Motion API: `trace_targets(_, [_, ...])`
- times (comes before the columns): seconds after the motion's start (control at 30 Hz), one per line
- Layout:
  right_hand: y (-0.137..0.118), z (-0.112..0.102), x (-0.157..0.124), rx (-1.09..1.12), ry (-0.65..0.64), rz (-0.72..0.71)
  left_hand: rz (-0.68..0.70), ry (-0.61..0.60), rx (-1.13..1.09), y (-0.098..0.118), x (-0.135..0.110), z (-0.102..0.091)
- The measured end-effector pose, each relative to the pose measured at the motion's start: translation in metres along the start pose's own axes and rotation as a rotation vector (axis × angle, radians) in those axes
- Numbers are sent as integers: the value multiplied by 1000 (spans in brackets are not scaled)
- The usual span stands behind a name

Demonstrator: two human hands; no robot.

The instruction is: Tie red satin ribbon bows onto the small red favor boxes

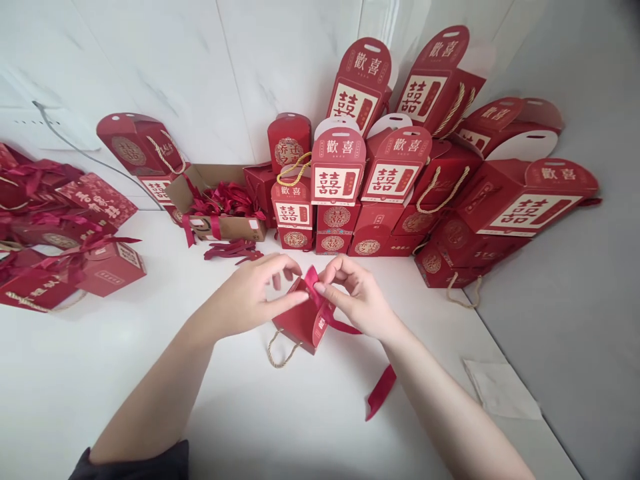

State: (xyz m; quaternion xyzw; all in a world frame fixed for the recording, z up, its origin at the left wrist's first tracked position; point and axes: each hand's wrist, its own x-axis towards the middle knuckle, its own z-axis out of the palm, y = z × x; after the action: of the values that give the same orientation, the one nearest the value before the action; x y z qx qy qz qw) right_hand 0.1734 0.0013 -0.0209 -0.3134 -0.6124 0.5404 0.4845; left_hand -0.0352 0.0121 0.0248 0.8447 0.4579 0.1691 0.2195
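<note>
A small red gift box (296, 319) stands on the white table in front of me, its beige rope handle (283, 363) hanging toward me. At its top, a crimson ribbon (312, 277) is pinched between the thumb and fingers of my right hand (357, 293). The ribbon runs down the box's side and under my right wrist, and its loose tail (383, 393) lies on the table. My left hand (255, 290) is on the box's left, fingers curved and apart, its thumb tip close to the ribbon. Whether that thumb touches the ribbon I cannot tell.
Behind stands a cardboard carton (227, 229) of crimson ribbons, with loose ribbons (233, 251) before it. Red gift boxes (334, 180) are stacked at the back and right. Ribbon-tied boxes (115, 267) crowd the left. A white paper sheet (503, 390) lies near the right edge.
</note>
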Motion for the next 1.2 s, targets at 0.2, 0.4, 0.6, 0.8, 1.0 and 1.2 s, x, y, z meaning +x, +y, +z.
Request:
trace_targets(0.2, [-6,14,20,-27,-29,47,-205,-243,-23,-23,3,-4])
trace_targets(0.4, [8,20,21,-273,-68,239,-301,-343,-298,-30,6,-10])
trace_targets(0.6, [14,21,22,-245,-131,270,-342,-393,-360,-33,4,-13])
trace_targets(0.8, [16,23,22,-186,-111,239,-337,-400,-374,-33,3,-12])
trace_targets(1.0, [14,22,22,-167,-124,243,-351,-414,-393,-33,2,-13])
trace_targets(1.2, [17,24,22,-237,-160,219,-345,-412,-323,-33,0,-14])
